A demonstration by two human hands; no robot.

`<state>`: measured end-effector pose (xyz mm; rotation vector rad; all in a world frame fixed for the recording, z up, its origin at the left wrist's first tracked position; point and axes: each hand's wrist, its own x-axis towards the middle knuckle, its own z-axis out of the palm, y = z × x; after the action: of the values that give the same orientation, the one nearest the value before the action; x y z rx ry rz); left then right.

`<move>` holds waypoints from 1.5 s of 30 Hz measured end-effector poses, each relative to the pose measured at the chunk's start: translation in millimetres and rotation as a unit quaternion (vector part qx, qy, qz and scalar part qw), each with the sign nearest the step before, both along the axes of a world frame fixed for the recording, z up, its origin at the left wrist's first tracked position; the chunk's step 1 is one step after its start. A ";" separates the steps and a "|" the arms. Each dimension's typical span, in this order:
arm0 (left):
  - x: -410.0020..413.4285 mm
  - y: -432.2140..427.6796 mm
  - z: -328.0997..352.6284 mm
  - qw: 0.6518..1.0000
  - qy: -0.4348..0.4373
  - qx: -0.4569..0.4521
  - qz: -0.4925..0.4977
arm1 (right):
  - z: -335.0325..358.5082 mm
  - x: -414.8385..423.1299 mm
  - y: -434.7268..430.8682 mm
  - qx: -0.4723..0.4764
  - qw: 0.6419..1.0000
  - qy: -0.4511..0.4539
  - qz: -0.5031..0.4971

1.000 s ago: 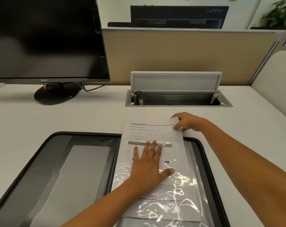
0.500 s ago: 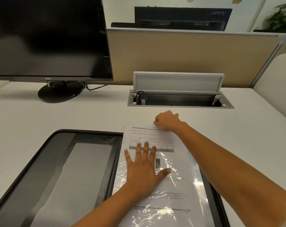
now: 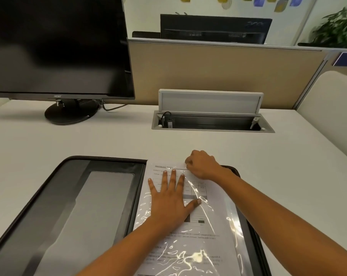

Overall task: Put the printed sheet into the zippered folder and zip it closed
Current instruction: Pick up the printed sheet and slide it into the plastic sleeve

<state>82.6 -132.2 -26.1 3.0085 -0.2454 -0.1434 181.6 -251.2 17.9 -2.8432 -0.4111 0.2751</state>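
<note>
The black zippered folder (image 3: 49, 188) lies open flat on the white desk. The printed sheet (image 3: 196, 238), with a table and text, lies on the folder's right half under a shiny clear plastic pocket; its top edge pokes out past the pocket. My left hand (image 3: 170, 200) lies flat with spread fingers on the plastic over the sheet. My right hand (image 3: 203, 165) is curled at the sheet's top edge, fingertips pinching there; whether they hold the paper or the pocket's rim is unclear.
A dark monitor (image 3: 57, 46) on a round stand (image 3: 71, 114) stands at the back left. An open cable box (image 3: 212, 122) with a raised lid is set into the desk behind the folder. A beige partition (image 3: 218, 72) closes the back.
My right hand moved from the sheet's top right corner to the middle of its top edge and curled. The sheet sits lower in the pocket. My left hand stayed flat.
</note>
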 end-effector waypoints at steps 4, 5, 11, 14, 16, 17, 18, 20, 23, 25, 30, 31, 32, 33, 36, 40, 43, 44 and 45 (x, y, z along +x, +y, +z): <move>0.5 -0.1 -1.2 1.000 0.001 0.003 0.002 | -5.9 -7.1 1.7 0.000 1.000 -0.014 -0.012; 0.2 0.1 -1.1 1.000 0.002 0.004 0.002 | -6.0 -9.3 3.0 0.010 0.999 -0.021 -0.022; -0.3 0.1 -1.7 1.000 0.000 -0.004 0.006 | -3.9 -20.6 7.8 -0.022 0.998 -0.056 -0.006; 0.3 -0.2 -1.7 1.000 0.002 -0.007 0.002 | -7.0 -26.4 14.0 -0.048 0.997 -0.052 0.015; 0.6 0.2 -1.3 1.000 0.002 -0.005 0.001 | -6.4 -26.3 17.1 -0.046 0.998 -0.038 0.009; 0.7 0.2 -0.8 1.000 0.003 -0.004 0.000 | -5.7 -25.8 17.7 -0.038 0.999 -0.034 0.006; 0.7 -0.1 -0.3 1.000 0.003 -0.002 0.000 | -5.4 -25.2 17.8 -0.030 0.999 -0.032 0.007; 0.0 -0.4 0.4 1.000 0.006 0.003 -0.004 | -6.6 -25.1 17.7 -0.019 0.999 -0.037 0.012; 0.6 -0.5 -1.4 1.000 0.006 -0.001 0.000 | -7.2 -26.2 18.5 -0.015 0.999 -0.045 0.011; 0.9 -0.4 -2.5 1.000 0.005 -0.004 0.000 | -5.7 -25.6 20.3 -0.018 0.999 -0.042 0.005; 1.2 -0.2 -3.3 1.000 0.004 -0.008 0.000 | -1.9 -25.4 25.5 -0.005 1.000 -0.030 -0.005; 1.2 -0.3 -3.3 1.000 0.002 -0.012 -0.001 | -1.9 -26.1 26.9 0.001 1.000 -0.026 -0.007; 0.9 -0.5 -3.4 1.000 0.000 -0.016 -0.002 | -1.7 -26.4 28.0 0.007 1.000 -0.021 -0.011; 0.4 -0.9 -3.6 1.000 -0.003 -0.018 -0.003 | -1.3 -25.8 28.4 0.013 1.000 -0.014 -0.018; -1.6 -2.2 -5.1 1.000 -0.011 -0.018 -0.006 | 2.6 -20.3 25.5 0.047 0.997 0.039 -0.042; -1.6 -1.0 -6.4 0.999 -0.031 -0.033 0.014 | 6.5 -13.9 21.3 0.097 0.991 0.079 -0.043; -0.4 0.7 -8.4 0.998 -0.042 -0.040 0.031 | 6.6 -12.6 21.3 0.114 0.989 0.082 -0.041; -0.2 0.8 -8.9 0.998 -0.043 -0.043 0.032 | 6.5 -12.1 21.2 0.115 0.989 0.084 -0.041; 0.0 0.3 -9.4 0.998 -0.043 -0.045 0.032 | 5.9 -11.9 20.8 0.113 0.989 0.088 -0.040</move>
<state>82.6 -131.9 -35.5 2.9321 -0.1575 0.0022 169.7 -230.4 23.8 -2.5813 -0.2724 0.4307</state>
